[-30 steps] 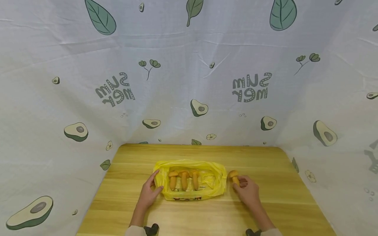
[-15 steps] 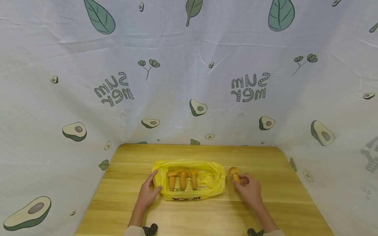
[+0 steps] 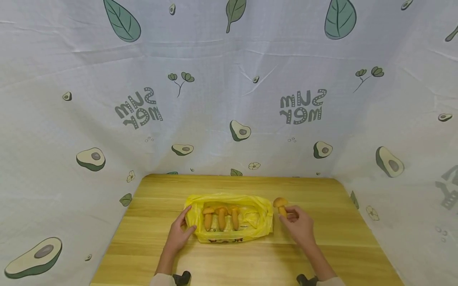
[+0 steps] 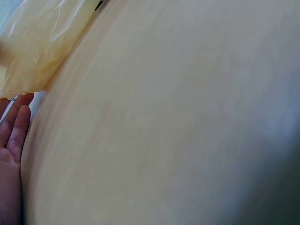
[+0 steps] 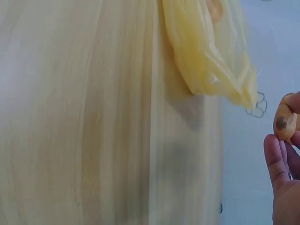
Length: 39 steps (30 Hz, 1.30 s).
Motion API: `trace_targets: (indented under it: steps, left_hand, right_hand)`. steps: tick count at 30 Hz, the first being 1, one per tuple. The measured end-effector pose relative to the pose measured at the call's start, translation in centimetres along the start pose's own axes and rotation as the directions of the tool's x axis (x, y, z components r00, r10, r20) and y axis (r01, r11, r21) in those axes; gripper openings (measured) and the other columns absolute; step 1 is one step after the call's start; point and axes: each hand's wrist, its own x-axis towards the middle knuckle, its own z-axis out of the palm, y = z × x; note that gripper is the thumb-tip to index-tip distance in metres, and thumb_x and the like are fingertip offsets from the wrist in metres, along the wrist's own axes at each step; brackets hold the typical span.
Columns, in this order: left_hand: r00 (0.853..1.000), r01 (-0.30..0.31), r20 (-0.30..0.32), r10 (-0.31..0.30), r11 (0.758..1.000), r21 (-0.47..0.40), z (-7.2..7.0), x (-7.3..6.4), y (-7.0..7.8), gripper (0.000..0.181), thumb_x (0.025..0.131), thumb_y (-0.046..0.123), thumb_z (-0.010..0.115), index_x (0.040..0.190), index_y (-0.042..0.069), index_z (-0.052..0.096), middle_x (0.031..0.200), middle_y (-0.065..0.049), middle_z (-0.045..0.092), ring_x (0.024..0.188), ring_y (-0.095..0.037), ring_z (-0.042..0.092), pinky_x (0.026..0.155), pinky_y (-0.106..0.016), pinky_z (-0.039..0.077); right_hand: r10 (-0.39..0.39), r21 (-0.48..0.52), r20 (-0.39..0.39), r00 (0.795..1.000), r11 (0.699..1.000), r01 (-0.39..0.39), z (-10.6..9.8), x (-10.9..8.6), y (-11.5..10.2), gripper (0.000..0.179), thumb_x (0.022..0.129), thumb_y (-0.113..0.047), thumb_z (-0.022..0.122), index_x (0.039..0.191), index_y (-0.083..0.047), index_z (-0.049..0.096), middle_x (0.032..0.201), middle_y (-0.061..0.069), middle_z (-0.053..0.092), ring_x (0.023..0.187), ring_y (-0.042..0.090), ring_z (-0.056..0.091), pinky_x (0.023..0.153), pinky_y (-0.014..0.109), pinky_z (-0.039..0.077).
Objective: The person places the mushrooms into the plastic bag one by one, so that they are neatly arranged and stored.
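A yellow plastic bag [image 3: 265, 229] lies with its mouth spread wide, three orange-brown mushrooms [image 3: 222, 218] side by side inside. At the bag's left end my left hand [image 3: 177, 235] holds its edge between thumb and fingers. Fingers [image 4: 18, 133] of that hand show just below the bag's hem in the left wrist view. Beyond the right end, my right hand [image 3: 299, 226] pinches another mushroom [image 3: 280, 203] by its stem, cap pointing away from me. The right wrist view catches the stem's end with a dark spot, next to the fingertips [image 5: 273, 149].
The wooden table [image 3: 236, 262] extends around the bag on every side. A white curtain [image 3: 214, 99] printed with avocados and leaves hangs behind it and along both sides. Dark wrist straps [image 3: 182, 278] sit at both cuffs.
My right hand has lifted slightly farther from me with the mushroom, then edged back left toward the bag. The left hand and bag have stayed in place.
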Motion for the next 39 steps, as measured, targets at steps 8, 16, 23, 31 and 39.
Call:
trace_targets:
  steps: [8,16,23,31,39]
  left_hand:
    - [0.998,-0.007,-0.059,0.008,1.0,0.02,0.5,-0.2,0.9,0.074,0.089,-0.006,0.071,0.156,0.008,0.044,0.157,-0.021,0.047,0.127,-0.042,0.06,0.103,-0.052,0.05]
    - [0.998,-0.023,-0.05,0.022,1.0,-0.006,0.1,-0.7,3.1,0.071,0.089,-0.004,0.071,0.155,0.006,0.046,0.154,-0.022,0.05,0.125,-0.04,0.062,0.102,-0.046,0.052]
    - [1.0,-0.001,-0.007,0.001,1.0,-0.001,-0.4,-0.6,3.7,0.072,0.089,-0.002,0.072,0.155,0.003,0.044,0.154,-0.024,0.049,0.125,-0.039,0.062,0.102,-0.049,0.052]
    - [1.0,-0.001,0.001,0.001,1.0,0.0,-0.6,-0.7,4.0,0.071,0.09,-0.002,0.072,0.155,0.003,0.044,0.152,-0.024,0.051,0.125,-0.039,0.062,0.102,-0.048,0.052]
    - [1.0,-0.021,-0.013,0.021,1.0,0.003,-0.5,-0.6,3.8,0.071,0.089,-0.002,0.072,0.155,0.003,0.045,0.152,-0.024,0.052,0.125,-0.039,0.063,0.101,-0.048,0.052]
  right_hand:
    - [-0.018,0.043,0.003,1.0,0.999,0.018,1.0,0.2,-1.1,0.028,0.087,-0.016,0.084,0.109,-0.003,0.072,0.101,0.015,0.074,0.082,0.009,0.067,0.07,0.018,0.056]
    - [-0.004,0.07,0.037,0.999,0.998,0.001,2.3,0.2,-2.0,0.029,0.086,-0.016,0.085,0.11,-0.004,0.073,0.1,0.015,0.073,0.086,0.018,0.068,0.071,0.018,0.056]
    - [-0.013,0.099,0.069,0.998,0.995,0.006,3.6,0.0,-2.6,0.031,0.086,-0.017,0.085,0.111,-0.004,0.072,0.102,0.015,0.073,0.087,0.017,0.068,0.072,0.017,0.056]
    - [-0.014,0.109,0.08,0.997,0.994,0.005,5.2,-0.2,-3.1,0.032,0.084,-0.014,0.086,0.111,-0.006,0.072,0.102,0.012,0.073,0.087,0.017,0.068,0.073,0.018,0.056]
    - [-0.053,0.122,0.078,0.996,0.992,0.043,7.2,-0.6,-2.7,0.033,0.083,-0.014,0.086,0.112,-0.005,0.073,0.102,0.013,0.075,0.086,0.021,0.069,0.071,0.02,0.057]
